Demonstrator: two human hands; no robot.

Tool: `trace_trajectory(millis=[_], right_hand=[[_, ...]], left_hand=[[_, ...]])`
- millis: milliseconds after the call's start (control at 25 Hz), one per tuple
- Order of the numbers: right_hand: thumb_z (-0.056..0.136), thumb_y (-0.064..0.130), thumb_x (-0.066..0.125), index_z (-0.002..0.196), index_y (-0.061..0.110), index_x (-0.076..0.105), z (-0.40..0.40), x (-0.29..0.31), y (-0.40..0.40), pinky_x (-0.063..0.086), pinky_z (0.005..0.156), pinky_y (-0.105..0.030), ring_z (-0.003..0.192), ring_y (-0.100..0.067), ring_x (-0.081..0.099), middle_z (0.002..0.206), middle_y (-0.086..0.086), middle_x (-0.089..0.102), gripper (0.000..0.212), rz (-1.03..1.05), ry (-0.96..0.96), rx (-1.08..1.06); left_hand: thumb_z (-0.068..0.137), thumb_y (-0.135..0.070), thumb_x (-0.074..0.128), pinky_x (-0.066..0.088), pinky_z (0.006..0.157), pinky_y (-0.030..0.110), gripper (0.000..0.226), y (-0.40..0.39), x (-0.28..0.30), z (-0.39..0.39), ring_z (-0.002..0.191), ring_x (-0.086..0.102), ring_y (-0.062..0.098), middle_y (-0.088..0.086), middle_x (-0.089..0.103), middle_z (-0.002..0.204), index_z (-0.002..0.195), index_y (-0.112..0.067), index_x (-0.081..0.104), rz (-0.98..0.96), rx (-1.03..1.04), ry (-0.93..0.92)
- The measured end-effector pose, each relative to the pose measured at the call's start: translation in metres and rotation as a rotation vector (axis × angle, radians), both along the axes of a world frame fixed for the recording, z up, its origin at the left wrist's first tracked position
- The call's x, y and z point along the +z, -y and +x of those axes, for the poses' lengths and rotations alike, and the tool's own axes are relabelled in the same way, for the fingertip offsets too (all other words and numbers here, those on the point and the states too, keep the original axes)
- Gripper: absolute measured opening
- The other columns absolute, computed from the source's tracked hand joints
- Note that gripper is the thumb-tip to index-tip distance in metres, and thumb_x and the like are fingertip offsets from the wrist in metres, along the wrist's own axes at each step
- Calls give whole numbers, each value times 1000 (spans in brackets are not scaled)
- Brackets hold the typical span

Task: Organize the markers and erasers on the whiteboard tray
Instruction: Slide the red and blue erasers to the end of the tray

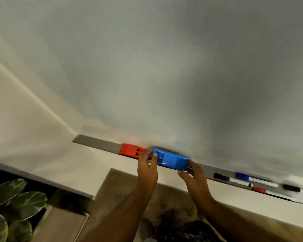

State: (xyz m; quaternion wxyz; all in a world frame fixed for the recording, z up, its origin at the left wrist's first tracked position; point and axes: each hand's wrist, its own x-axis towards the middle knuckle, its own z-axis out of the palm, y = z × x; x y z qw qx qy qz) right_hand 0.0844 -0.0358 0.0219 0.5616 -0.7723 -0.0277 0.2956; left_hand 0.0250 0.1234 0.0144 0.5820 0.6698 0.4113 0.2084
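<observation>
My left hand (147,169) and right hand (194,177) clamp the ends of the blue rectangular plastic eraser (171,159) on the long grey metal whiteboard tray (98,143), my fingers hiding its end faces. Just beside it on the left lies the red plastic eraser (131,150), partly covered by my left fingertips. The capped markers (252,180) further right are blurred, their far end cut off.
</observation>
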Motion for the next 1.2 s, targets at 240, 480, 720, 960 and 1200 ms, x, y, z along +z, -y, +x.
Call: trace_trajectory(millis=[240, 480, 720, 960, 1200], right_hand=[[96, 18, 71, 148, 24, 50, -32, 3, -143, 44, 113, -39, 129, -15, 52, 146, 1, 50, 57, -8, -6, 278], [93, 14, 73, 149, 26, 50, -53, -5, -262, 44, 104, -30, 122, -11, 54, 137, 7, 51, 62, 37, -34, 364], [89, 9, 74, 117, 35, 62, -48, -22, -330, 50, 81, -15, 99, 0, 67, 112, 11, 70, 40, 77, -105, 320], [88, 21, 74, 124, 19, 68, -44, -31, -351, 50, 99, -41, 112, -26, 63, 122, -8, 68, 37, 4, -183, 281], [84, 21, 79, 128, 17, 64, -34, -33, -346, 51, 93, -35, 105, -19, 62, 120, -1, 68, 47, -42, -182, 318]], left_hand=[[104, -33, 53, 51, 105, 46, 29, -145, 2, -50, 119, 61, 22, 0, 63, 124, 129, -21, 60, 52, 177, -68], [103, -25, 56, 46, 110, 46, 39, -253, -12, -86, 125, 58, 21, 2, 62, 136, 141, -21, 53, 53, 207, -154], [100, -18, 60, 43, 112, 45, 44, -317, -23, -87, 131, 54, 24, 5, 58, 143, 143, -20, 52, 100, 66, -263], [99, -15, 62, 42, 109, 45, 48, -337, -46, -79, 131, 53, 31, 12, 56, 145, 145, -12, 49, 245, -72, -462], [99, -18, 61, 43, 106, 50, 41, -345, -54, -72, 122, 55, 39, 22, 61, 131, 137, -5, 58, 444, -167, -579]])
